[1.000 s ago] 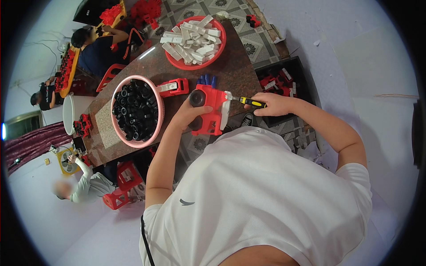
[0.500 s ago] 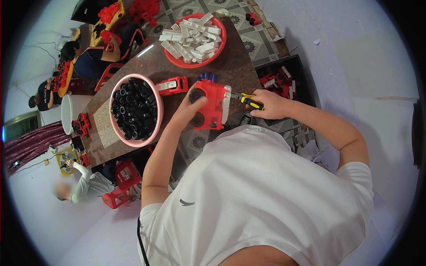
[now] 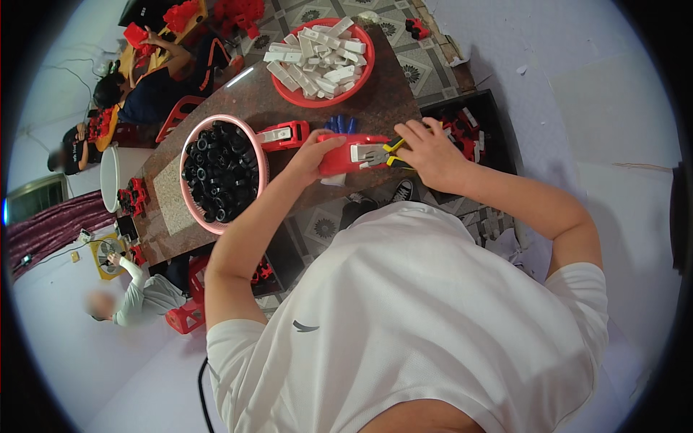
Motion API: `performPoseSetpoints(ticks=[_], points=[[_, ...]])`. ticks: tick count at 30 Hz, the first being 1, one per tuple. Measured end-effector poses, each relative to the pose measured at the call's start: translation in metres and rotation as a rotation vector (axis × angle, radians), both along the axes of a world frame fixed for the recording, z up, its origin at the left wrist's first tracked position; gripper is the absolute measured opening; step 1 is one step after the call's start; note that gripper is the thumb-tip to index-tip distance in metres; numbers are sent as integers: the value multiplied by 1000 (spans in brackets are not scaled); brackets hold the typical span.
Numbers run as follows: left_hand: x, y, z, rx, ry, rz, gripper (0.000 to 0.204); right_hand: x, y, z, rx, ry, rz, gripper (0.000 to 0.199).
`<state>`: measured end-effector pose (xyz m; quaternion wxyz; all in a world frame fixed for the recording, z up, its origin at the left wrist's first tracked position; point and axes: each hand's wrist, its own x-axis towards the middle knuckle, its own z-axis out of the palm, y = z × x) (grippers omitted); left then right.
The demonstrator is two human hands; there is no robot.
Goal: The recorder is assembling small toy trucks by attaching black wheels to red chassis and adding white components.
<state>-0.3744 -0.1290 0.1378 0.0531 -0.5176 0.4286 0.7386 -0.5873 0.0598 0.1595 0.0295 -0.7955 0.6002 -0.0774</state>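
Observation:
My left hand (image 3: 315, 155) grips a red plastic housing (image 3: 345, 154) with a white insert, held flat over the near edge of the brown stone table (image 3: 238, 101). My right hand (image 3: 426, 151) holds a yellow-and-black handled tool (image 3: 386, 153) whose tip rests on the housing's white part. A second red and white housing (image 3: 283, 135) lies on the table just left of my left hand. Blue pieces (image 3: 339, 124) stand behind the held housing.
A pink basin of black round parts (image 3: 220, 172) sits at the table's left. A red basin of white blocks (image 3: 321, 61) stands at the far end. A dark crate with red parts (image 3: 465, 133) is on the floor to the right. Other people work at the left.
The red housing has been turned from standing on edge to lying flat in my left hand. My right hand has moved the tool in closer onto it.

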Motion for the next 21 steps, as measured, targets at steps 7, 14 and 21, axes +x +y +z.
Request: performPoseSetpoints(ticks=[7, 14, 21], points=[[-12, 9, 7, -959, 460, 199, 61, -19, -1, 23, 855, -1011, -222, 46], [-23, 13, 20, -1120, 519, 208, 65, -19, -3, 22, 906, -1168, -319, 48], [-28, 16, 13, -1135, 563, 140, 65, -23, -2, 23, 887, -1207, -262, 49]])
